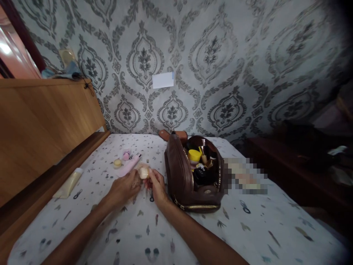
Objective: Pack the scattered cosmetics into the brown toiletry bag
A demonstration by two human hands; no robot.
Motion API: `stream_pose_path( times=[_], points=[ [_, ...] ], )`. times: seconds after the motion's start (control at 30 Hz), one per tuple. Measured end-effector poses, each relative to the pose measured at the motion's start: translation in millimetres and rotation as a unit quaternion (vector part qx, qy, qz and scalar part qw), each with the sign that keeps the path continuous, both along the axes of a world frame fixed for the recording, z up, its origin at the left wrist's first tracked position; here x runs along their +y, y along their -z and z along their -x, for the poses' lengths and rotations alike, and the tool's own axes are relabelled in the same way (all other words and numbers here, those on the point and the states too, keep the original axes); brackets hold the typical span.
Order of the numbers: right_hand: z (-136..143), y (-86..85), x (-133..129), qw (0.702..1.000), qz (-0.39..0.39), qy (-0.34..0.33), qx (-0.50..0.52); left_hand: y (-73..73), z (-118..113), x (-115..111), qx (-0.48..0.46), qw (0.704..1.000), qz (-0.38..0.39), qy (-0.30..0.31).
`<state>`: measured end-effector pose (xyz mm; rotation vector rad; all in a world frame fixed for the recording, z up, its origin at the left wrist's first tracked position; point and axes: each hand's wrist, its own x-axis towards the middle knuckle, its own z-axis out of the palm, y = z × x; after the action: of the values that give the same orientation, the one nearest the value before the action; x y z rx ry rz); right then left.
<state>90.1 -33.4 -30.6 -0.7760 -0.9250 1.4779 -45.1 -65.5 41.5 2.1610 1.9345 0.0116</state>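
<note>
Just left of the bag, my right hand [158,187] pinches a small cream-coloured container [144,173] with a gold-toned edge. Close beside it, my left hand [128,187] is closed, its fingers curled round something pale and blurred that I cannot make out. Beyond my left hand lies a pink tube [129,165] with a dark tip. A small yellowish round pot [117,163] and a pink-and-purple item [126,154] rest near it. The brown bag [179,173] stands unzipped, with a yellow-lidded jar [194,156] and dark items inside.
A cream tube [68,183] lies at the left of the patterned sheet [132,235]. Wooden furniture [49,129] borders that side. A brown strap piece [176,136] lies behind the bag. Right of the bag is a pixelated patch. The papered wall [187,48] closes the back.
</note>
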Motion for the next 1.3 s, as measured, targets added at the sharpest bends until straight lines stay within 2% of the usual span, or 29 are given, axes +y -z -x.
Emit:
stream_pose_path(
  times=[0.23, 0.37, 0.43, 0.6, 0.83, 1.1, 1.3],
  points=[
    [-1.6, -3.4, -2.5, 1.000, -0.007, 0.003, 0.004, -9.0, 14.7, 8.2, 0.021, 1.000, 0.017, -0.002],
    [-1.7, -5.0, -4.0, 1.000, 0.002, 0.005, 0.003, -7.9, 19.7, 8.3, 0.031, 0.999, -0.017, 0.001],
    [-1.5, -4.8, -4.0, 1.000, 0.008, 0.009, 0.004, -4.6, 18.8, 6.6, 0.044, 0.997, -0.055, 0.021],
    [-1.9, -3.2, -2.7, 1.000, 0.009, 0.024, 0.016, 4.9, 3.5, 0.6, 0.044, 0.982, -0.142, 0.120],
    [-3.8, -2.7, -2.7, 0.998, 0.015, 0.059, 0.036, 13.1, -20.1, 7.1, 0.062, 0.980, -0.159, 0.102],
    [-3.0, -1.5, -5.5, 0.998, 0.009, 0.059, 0.016, 41.8, -16.9, 13.7, 0.155, 0.964, -0.200, 0.083],
    [0.5, -3.7, -11.8, 0.998, -0.035, 0.054, -0.009, 43.4, -19.1, 9.6, 0.181, 0.956, -0.202, 0.111]
  ],
)
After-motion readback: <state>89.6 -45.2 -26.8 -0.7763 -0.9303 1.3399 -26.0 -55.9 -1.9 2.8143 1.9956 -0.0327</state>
